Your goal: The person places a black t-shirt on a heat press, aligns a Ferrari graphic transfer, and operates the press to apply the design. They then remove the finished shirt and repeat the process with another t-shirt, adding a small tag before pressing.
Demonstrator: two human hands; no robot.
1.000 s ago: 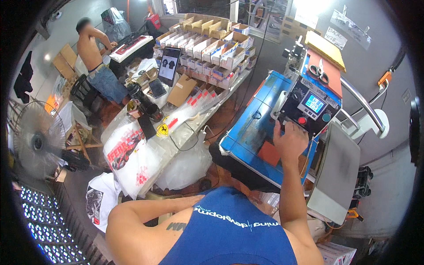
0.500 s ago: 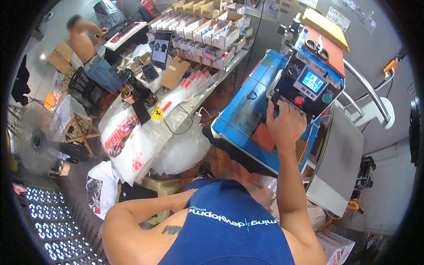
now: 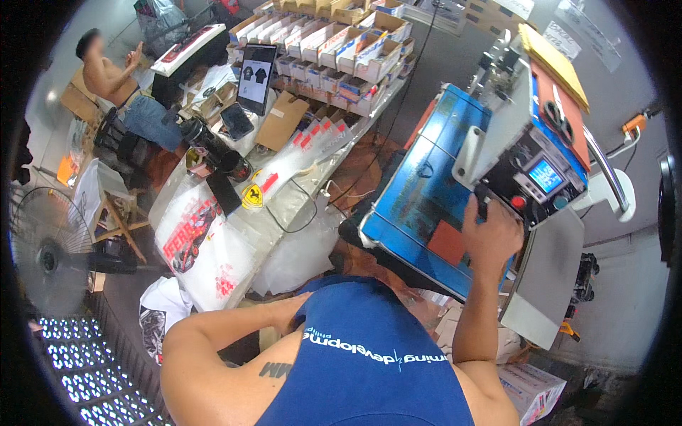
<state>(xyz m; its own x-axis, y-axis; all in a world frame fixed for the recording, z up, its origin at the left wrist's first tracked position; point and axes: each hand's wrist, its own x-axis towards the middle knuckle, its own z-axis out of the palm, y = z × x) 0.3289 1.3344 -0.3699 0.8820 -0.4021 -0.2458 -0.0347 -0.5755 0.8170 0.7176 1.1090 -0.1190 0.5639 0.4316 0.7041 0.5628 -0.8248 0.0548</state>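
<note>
My right hand [image 3: 491, 234] is closed around a short black handle [image 3: 482, 204] at the front of a heat press's control box [image 3: 543, 153]. The box has a lit display [image 3: 544, 176] and a red button [image 3: 518, 203]. It sits turned to the right of the press's blue lower table [image 3: 419, 188], where a reddish-brown square [image 3: 447, 242] lies near my wrist. My left hand [image 3: 293, 310] rests at my side against my blue tank top [image 3: 362, 334]. Its fingers are hidden there.
Scissors [image 3: 558, 122] lie on the press. A grey flat plate [image 3: 543, 277] stands right of it. On the left, a table holds printed sheets [image 3: 192, 238], a phone [image 3: 236, 121], a tablet [image 3: 256, 79] and a tumbler [image 3: 213, 145]. A fan [image 3: 50, 263] and another person [image 3: 114, 82] are farther left.
The control box has swung to the right and turned, with my right hand moving along on its handle. The other person's hands have risen. My left hand stays at my side.
</note>
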